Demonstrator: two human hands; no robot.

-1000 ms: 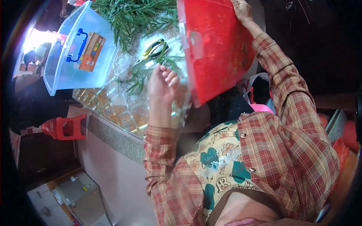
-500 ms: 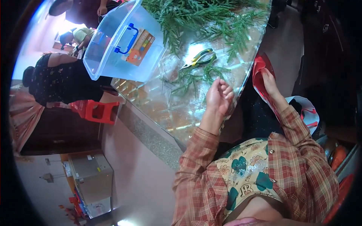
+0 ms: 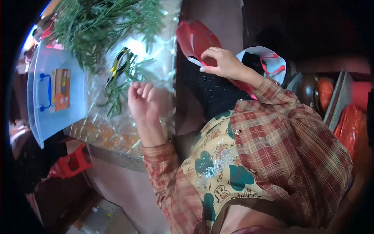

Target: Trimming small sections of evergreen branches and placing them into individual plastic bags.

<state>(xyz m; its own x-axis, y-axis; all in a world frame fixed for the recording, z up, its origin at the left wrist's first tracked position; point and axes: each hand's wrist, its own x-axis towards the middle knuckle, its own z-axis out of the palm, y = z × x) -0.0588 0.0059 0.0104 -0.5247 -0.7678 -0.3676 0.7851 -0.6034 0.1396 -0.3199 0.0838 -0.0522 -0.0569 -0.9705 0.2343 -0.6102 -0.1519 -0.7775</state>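
My left hand (image 3: pixel 144 99) is over the near part of the glass-like tabletop (image 3: pixel 117 132), fingers curled toward the palm, with nothing visible in them. Beside its fingertips lies a loose green sprig (image 3: pixel 113 99). Yellow-and-black pliers (image 3: pixel 119 64) rest on the table just beyond, handles away from me. To the right of the table edge, my right hand (image 3: pixel 226 64) bends over a red bag-like thing (image 3: pixel 198 37). Its thumb and fingers curve together by a short white strip (image 3: pixel 194 61); whether they grip that strip or the red material is hidden.
A heap of green artificial-looking branches (image 3: pixel 105 27) covers the far table. At left stands a clear plastic box (image 3: pixel 74 97) with a blue handle. A red stool (image 3: pixel 72 162) is beyond the table's left corner. A white-and-red bag (image 3: pixel 269 58) sits past my right forearm.
The view has swung right, shifting the table and box leftward. My right hand has turned, its fingers now curved together by the white strip. My left hand stays curled beside the sprig.
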